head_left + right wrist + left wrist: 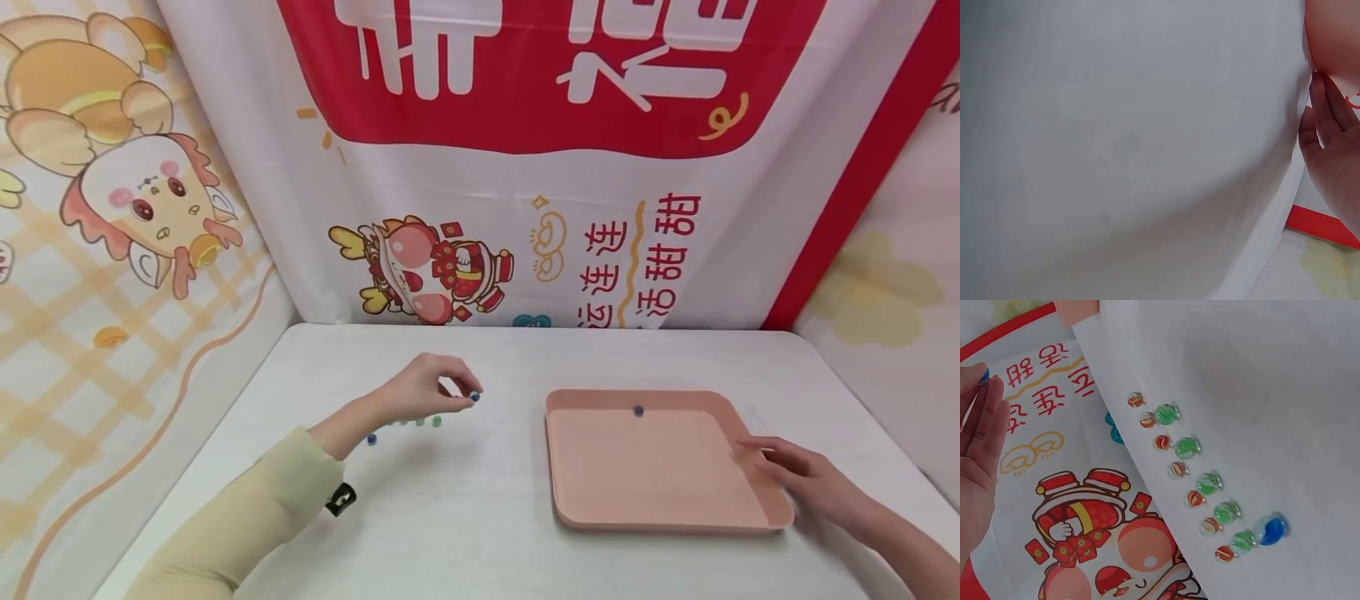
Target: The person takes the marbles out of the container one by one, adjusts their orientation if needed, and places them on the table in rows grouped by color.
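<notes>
My left hand (427, 387) is raised over the table and pinches a blue marble (475, 397) between thumb and fingertips. In the left wrist view, that marble is partly hidden by the fingers. Near this hand, a row of orange-striped marbles (1194, 499) lies beside a row of green marbles (1209, 483), with one larger blue-and-clear marble (1270, 530) at the end. A pink tray (645, 475) stands to the right, with a dark blue marble (638, 411) in it near the far wall. My right hand (813, 483) touches the tray's right rim with extended fingers (1329, 119).
The white table (450, 542) ends at a white and red printed cloth (510, 192) behind. A patterned cloth (142, 250) flanks the left side, and another printed cloth (885, 292) the right. A small black object (341, 498) shows beside the left sleeve.
</notes>
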A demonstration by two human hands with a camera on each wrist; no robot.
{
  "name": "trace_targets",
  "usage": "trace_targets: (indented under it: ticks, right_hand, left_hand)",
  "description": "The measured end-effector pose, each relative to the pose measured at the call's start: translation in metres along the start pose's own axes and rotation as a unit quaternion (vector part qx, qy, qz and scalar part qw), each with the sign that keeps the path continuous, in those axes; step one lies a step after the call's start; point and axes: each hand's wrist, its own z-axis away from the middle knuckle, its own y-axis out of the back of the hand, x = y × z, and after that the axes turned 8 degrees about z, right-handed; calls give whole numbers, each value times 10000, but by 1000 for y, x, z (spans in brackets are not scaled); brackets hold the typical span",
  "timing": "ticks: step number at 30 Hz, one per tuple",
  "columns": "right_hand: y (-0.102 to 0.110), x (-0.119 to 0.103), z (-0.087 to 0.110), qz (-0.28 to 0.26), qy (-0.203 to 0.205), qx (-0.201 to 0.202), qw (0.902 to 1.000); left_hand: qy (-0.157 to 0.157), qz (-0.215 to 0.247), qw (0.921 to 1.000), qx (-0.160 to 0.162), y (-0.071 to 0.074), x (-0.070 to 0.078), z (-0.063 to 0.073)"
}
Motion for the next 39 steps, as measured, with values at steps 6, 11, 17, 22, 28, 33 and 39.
trace_targets:
  ticks: [6, 11, 17, 22, 28, 33, 39]
  right_hand:
    - [1, 0, 0, 26, -208, -79, 9997]
    - [1, 1, 0, 5, -145, -4, 9999]
    - [2, 0, -1, 27, -197, -27, 9998]
    - [2, -2, -1, 51, -380, -128, 9992]
    - [2, -1, -1, -65, -136, -72, 9999]
    - [2, 0, -2, -196, -206, -117, 9995]
    - [3, -1, -3, -143, -369, -178, 9991]
  left_hand:
    - [263, -176, 9992, 226, 11, -10, 30]
    - [433, -430, 9972, 430, 23, -16, 55]
    - [713, -713, 9937, 489, 35, -23, 76]
    - [903, -996, 9903, 347, 38, -36, 87]
    - [977, -1259, 9871, 159, 39, -50, 93]
    - [1198, -1297, 9843, -17, 38, -60, 94]
    - [1394, -1509, 9785, -169, 34, -69, 92]
